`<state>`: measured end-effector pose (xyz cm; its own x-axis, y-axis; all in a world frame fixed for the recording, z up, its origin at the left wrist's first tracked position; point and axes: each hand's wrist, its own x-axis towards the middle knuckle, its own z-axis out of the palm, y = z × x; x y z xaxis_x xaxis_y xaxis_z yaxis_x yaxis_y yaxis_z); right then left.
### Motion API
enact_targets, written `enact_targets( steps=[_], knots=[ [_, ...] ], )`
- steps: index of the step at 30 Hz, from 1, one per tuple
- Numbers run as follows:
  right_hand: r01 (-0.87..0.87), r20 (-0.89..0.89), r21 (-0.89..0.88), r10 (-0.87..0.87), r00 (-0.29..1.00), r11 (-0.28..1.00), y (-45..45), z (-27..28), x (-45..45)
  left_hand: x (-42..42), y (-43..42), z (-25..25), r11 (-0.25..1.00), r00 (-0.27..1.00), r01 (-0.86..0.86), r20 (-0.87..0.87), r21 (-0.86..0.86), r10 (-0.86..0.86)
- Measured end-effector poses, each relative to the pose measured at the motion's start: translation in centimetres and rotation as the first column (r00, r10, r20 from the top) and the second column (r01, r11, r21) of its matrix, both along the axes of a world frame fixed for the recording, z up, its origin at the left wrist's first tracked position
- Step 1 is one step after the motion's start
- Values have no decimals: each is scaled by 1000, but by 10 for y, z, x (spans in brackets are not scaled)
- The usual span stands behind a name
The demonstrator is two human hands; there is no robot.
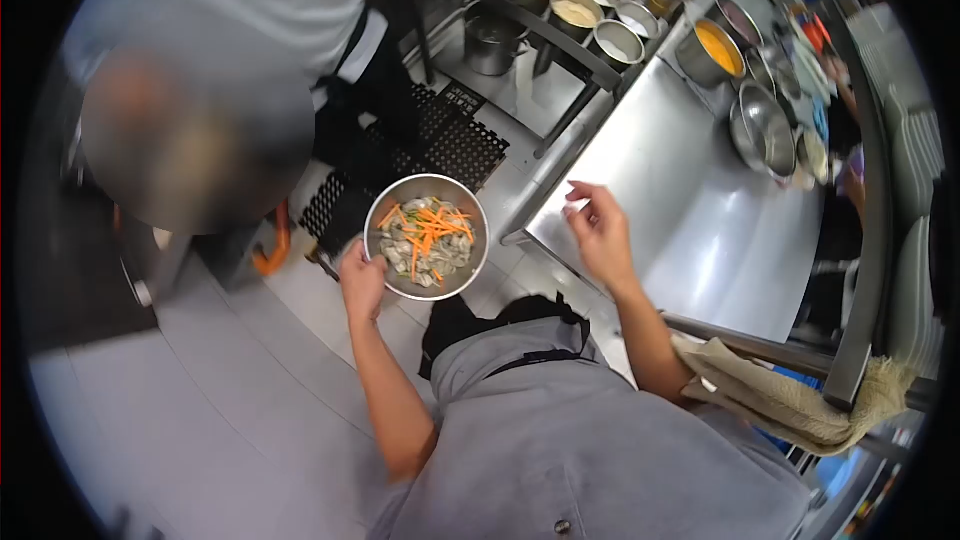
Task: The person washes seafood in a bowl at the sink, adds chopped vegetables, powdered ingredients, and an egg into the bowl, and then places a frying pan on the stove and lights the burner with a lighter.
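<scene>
A round metal bowl [472, 275] is held out in front of me over the floor, gripped at its left rim by my left hand [362, 283]. Inside lie orange carrot strips [432, 228] on top of glossy greyish pieces [458, 254], whose kind I cannot make out, with bits of green. My right hand [600, 232] is raised beside the corner of the steel counter [690, 210], apart from the bowl. Its fingers are loosely bent and spread, with nothing seen in them.
Another person in a grey shirt [250, 0] stands at the upper left. Several metal containers of ingredients crowd the rack [520, 15] ahead. On the counter's far side are a pot of orange liquid [716, 48] and a metal mixing bowl [765, 130]. A beige towel [775, 390] hangs at right.
</scene>
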<state>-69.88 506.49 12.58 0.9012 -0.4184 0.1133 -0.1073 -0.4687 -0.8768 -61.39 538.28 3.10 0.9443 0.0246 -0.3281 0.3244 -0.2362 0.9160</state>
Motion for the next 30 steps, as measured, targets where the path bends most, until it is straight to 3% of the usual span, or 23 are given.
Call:
enact_targets(
  steps=[3,5,7,10,13,15,17,18,20,21,22,23,24,30],
  knots=[
    [184,-31,78,-182,983,980,-34,14,57,71,-25,51,980,984,175,7,99,-177],
    [314,-9,-121,-317,948,942,-61,19,94,108,-40,69,914,941,319,37,250,-338],
    [344,101,-266,-329,939,901,-85,29,136,138,-52,69,896,920,364,49,253,-388],
    [277,125,-340,-248,960,899,-153,32,229,190,-91,85,919,918,394,-26,-21,-395],
    [257,77,-425,-248,966,868,-223,36,351,254,-131,112,914,914,404,-14,-44,-405],
    [282,88,-561,-283,955,778,-264,28,416,273,-151,118,917,917,398,-12,-24,-398],
    [302,-13,-537,-365,931,788,-298,19,476,287,-172,127,927,929,364,36,89,-368],
    [303,-9,-530,-362,932,792,-317,20,511,297,-185,130,944,944,329,12,25,-330],
    [278,-276,-467,-438,856,839,-348,6,577,317,-199,130,957,957,289,-16,31,-289],
    [271,-281,-455,-426,860,848,-363,-7,608,329,-208,131,967,967,253,-30,15,-252],
    [226,-185,-572,-392,901,788,-374,-26,635,338,-217,134,969,969,244,-37,33,-243],
    [194,-86,-681,-341,936,706,-375,-29,655,346,-228,141,975,974,221,-60,25,-219],
    [61,-214,-725,-309,927,686,-377,-27,660,346,-234,143,980,979,197,-64,6,-196],
    [-26,-278,-736,-266,923,677,-400,-68,713,373,-259,149,971,968,234,-106,39,-229]
  ],
)
